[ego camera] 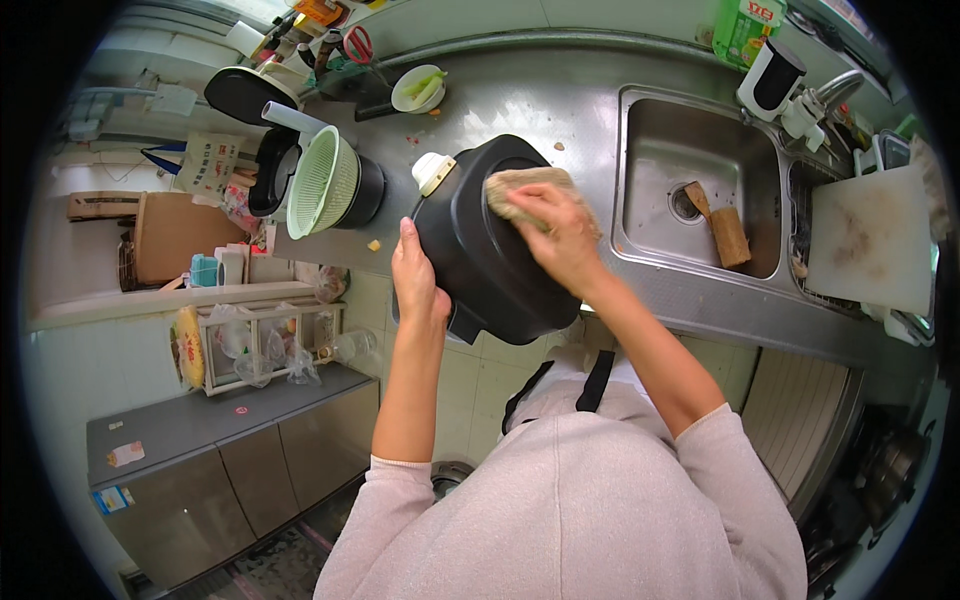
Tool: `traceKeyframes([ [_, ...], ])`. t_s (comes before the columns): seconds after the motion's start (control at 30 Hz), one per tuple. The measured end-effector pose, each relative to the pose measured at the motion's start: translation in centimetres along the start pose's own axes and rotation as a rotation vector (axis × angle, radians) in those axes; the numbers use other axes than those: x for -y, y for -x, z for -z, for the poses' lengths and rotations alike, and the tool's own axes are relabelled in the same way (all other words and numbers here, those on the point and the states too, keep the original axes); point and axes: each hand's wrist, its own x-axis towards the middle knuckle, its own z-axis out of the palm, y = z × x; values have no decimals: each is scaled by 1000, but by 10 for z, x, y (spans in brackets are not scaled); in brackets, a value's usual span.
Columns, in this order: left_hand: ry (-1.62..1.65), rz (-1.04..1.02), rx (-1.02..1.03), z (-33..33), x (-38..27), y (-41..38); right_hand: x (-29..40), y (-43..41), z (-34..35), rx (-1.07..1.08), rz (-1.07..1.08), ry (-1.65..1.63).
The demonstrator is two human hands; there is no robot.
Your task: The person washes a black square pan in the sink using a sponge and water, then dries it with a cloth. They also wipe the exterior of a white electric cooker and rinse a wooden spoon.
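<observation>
Tilted over the front edge of the steel counter is a black plastic appliance housing (480, 255) with a cream-coloured knob or fitting (433, 174) on its upper left. My left hand (418, 277) grips its left side, thumb up. In my right hand (555, 232) is a folded beige cloth (544, 196), pressed on the housing's upper right surface. The fingertips of the left hand are hidden behind the housing.
A steel sink (697, 180) at the right holds a wooden spatula (697, 199) and a brown block-like piece (730, 236). Left on the counter stand a green colander (324, 184) and black containers. A white bowl (418, 88) with green vegetable pieces sits at the back. A cutting board (870, 240) lies far right.
</observation>
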Motion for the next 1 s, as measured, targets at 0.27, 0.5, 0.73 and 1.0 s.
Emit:
traceKeyframes([
  [0.27,8,22,-7,-4,-3,-15,39,17,14,102,295,187],
  [0.5,23,69,-108,3,-4,-19,-3,78,63,272,157,219],
  [0.73,38,64,-155,10,2,-25,29,66,37,178,81,20],
  [1.0,69,79,-110,25,12,-25,-48,96,72,212,-120,157],
])
